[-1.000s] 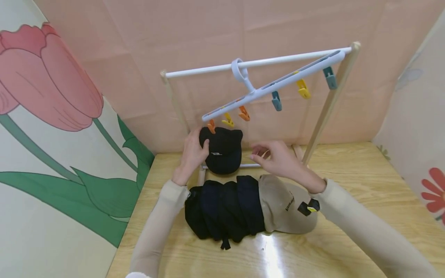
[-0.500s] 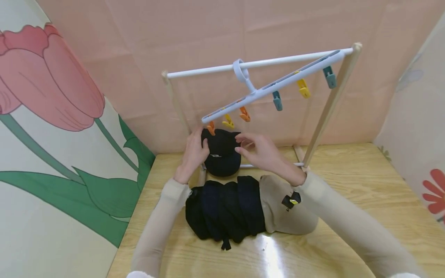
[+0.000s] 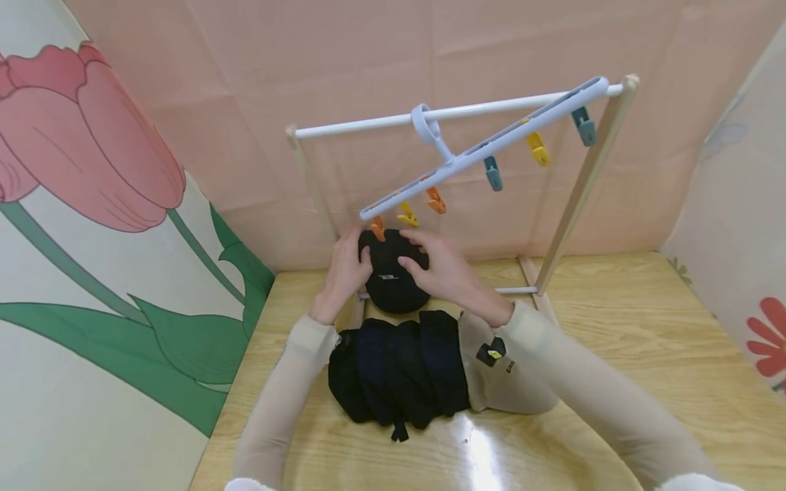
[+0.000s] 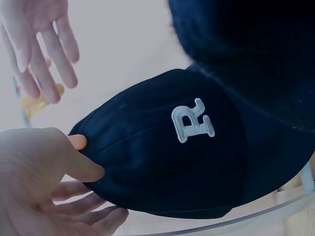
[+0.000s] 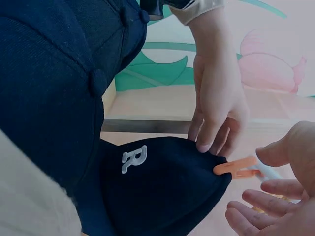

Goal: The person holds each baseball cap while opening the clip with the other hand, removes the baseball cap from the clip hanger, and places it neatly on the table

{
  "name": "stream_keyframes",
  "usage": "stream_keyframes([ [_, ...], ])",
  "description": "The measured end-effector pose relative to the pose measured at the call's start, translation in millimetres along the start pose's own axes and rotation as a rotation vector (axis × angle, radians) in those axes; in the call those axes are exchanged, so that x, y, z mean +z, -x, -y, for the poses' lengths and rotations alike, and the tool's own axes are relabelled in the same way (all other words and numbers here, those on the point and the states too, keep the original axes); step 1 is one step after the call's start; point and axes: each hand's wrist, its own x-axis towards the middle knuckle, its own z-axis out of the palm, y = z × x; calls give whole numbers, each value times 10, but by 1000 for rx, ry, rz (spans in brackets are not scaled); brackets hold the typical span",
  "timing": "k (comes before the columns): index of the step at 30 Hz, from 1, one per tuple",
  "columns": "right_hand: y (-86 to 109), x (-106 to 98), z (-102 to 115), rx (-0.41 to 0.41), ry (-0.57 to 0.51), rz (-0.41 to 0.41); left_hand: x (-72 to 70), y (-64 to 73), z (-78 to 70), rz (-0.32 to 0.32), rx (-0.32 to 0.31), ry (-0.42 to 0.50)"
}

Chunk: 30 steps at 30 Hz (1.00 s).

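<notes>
A dark baseball cap (image 3: 396, 293) with a white letter R hangs by its crown edge from an orange clip (image 5: 237, 167) at the hanger's left end. My left hand (image 3: 344, 273) pinches the cap's left side. In the left wrist view its thumb lies on the cap's front and several fingers pass behind (image 4: 47, 172). My right hand (image 3: 445, 269) is held at the cap's right with fingers spread. From the right wrist view, this right hand (image 5: 285, 191) stays apart from the cap and close to the clip, holding nothing.
A pale blue hanger (image 3: 491, 146) with several coloured clips hooks over the rack's white bar (image 3: 362, 124). In front lies a row of nested dark caps (image 3: 405, 368), with a beige cap (image 3: 482, 392) at its right end. A pink cloth (image 3: 245, 102) covers the back.
My right hand has moved left, from beside the rack's middle to the cap's right side. The left hand keeps its hold. The hanger has swung slightly, its right end rising.
</notes>
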Motion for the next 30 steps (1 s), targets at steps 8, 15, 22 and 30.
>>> stream_keyframes([
  [8,-64,116,26,-29,-14,-4,6,15,-11,15,-11,-24],
  [15,-116,190,5,-25,-10,-10,8,26,-4,28,0,-11],
  [22,-196,240,-4,1,-4,56,3,25,7,42,-5,8],
  [30,-280,343,-117,12,-15,46,0,33,12,115,68,-49],
])
